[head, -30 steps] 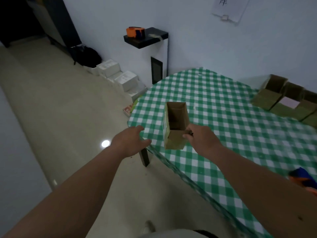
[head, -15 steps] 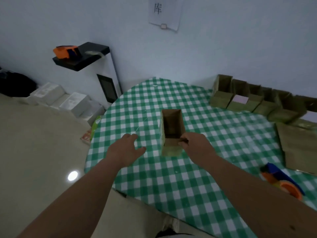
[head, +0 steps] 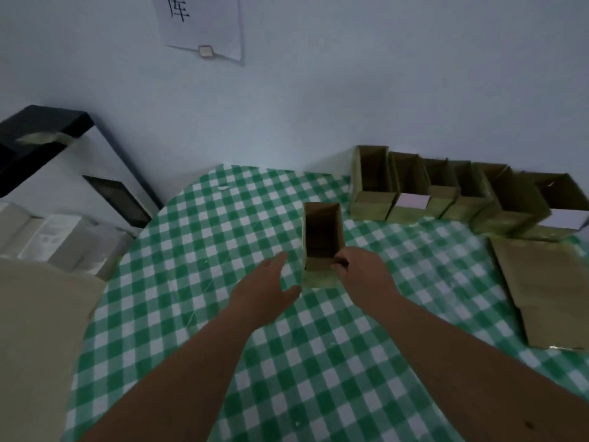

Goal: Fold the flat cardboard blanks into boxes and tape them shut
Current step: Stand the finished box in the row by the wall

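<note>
In the head view, a small open-topped brown cardboard box (head: pixel 322 242) sits at the middle of the frame over a round table covered in a green-and-white checked cloth (head: pixel 204 282); whether its base rests on the cloth or is lifted just clear cannot be told. The right hand (head: pixel 363 275) pinches the box's near right edge, its fingertips hidden behind the cardboard and blurred in the dim light. The left hand (head: pixel 266 291) hovers just left of the box with fingers straight and relaxed, holding nothing, apart from the box wall. In the upper right a row of open brown cardboard boxes (head: pixel 452 193) stands against the pale wall, side by side, the rightmost cut off by the frame edge; two show pale panels on their front faces. Below them, at the right edge, lies a stack of flat brown cardboard blanks (head: pixel 548 295), partly cut off. At the upper left a black shelf (head: pixel 38 135) bears a loose strip of tape, hard to make out. A white paper sheet (head: pixel 200 23) hangs on the wall at the top, cropped.
</note>
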